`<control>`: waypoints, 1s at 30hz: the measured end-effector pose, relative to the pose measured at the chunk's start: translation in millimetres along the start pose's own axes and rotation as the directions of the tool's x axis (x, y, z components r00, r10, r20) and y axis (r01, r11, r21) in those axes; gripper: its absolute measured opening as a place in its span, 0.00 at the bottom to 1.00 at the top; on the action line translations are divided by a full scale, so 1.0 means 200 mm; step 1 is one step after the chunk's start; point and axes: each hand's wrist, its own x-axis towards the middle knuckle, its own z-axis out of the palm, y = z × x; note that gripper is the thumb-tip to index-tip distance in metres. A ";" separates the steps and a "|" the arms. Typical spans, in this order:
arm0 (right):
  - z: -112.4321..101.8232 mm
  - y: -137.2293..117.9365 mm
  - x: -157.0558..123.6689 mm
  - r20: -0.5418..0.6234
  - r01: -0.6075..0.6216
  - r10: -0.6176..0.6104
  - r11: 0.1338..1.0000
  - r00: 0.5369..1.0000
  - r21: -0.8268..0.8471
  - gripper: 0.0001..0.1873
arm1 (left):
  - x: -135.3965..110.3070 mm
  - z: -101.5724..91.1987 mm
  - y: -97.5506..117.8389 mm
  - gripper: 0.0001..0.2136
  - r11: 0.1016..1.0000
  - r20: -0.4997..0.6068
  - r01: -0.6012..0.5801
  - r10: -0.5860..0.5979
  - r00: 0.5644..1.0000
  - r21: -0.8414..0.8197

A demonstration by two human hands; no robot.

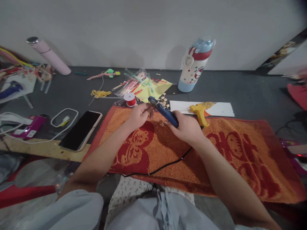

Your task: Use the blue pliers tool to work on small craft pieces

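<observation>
My right hand is closed around a dark blue tool that looks like pliers, its head pointing up and left. Close to the head, my left hand is pinched, and whatever lies between its fingertips is too small to make out. Both hands are over an orange and red towel. Beyond the tool lie small wooden bits and a yellow paper sheet. A spool of red thread stands beyond my left hand. To the right of the tool, a yellow glue gun rests partly on a white board.
A cartoon bottle stands near the wall, with a pink flask at back left. A phone, a white cable and a purple power strip are on the left. A black cord crosses the towel.
</observation>
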 end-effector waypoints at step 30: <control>0.01 -0.02 0.00 0.017 -0.031 0.031 0.999 0.999 0.013 0.24 | 0.00 -0.01 0.01 0.12 0.997 -0.004 -0.002 0.002 1.000 0.077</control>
